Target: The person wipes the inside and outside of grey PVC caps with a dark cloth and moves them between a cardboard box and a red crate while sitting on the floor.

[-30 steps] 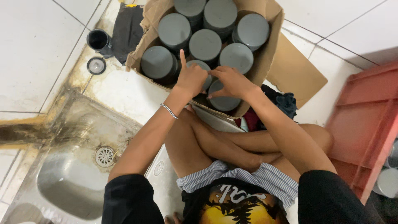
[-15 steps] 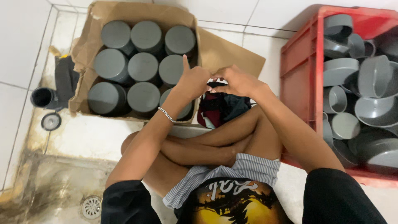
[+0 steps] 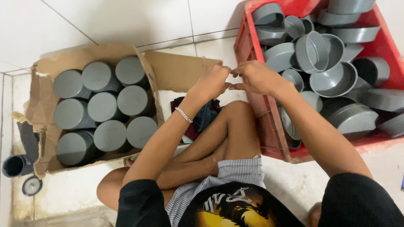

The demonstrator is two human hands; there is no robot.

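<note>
Nearest the camera, crossed bare legs (image 3: 219,138) and striped shorts (image 3: 227,176) were seen, with the person seated on the white tiled floor (image 3: 105,21). A dark bundle of cloth (image 3: 202,115) was wedged by the knee, between box and crate. Just above the knee, the left hand (image 3: 212,80) and right hand (image 3: 256,77) were brought together, fingertips touching. The left hand was loosely curled, a silver bracelet (image 3: 184,114) worn at the wrist; the right hand's thumb and forefinger were pinched toward the left. Whether anything small was held between them could not be told; nothing was visible in the pinch. Both hands were held over the gap beside the red crate (image 3: 252,109), at its near left edge, probably because both containers were kept within arm's reach on either side. To the left, a torn cardboard box (image 3: 42,105) was packed with upright grey capped cylinders (image 3: 105,107), set tight in rows, likely so they stayed standing. Its flap (image 3: 176,69) was folded out flat under the left hand. To the right, loose grey plastic caps (image 3: 324,59) were heaped in the crate, tilted every way, apparently dumped rather than sorted. At far left, a dark pipe piece (image 3: 14,166) and a round lid (image 3: 31,185) lay on the stained floor.
</note>
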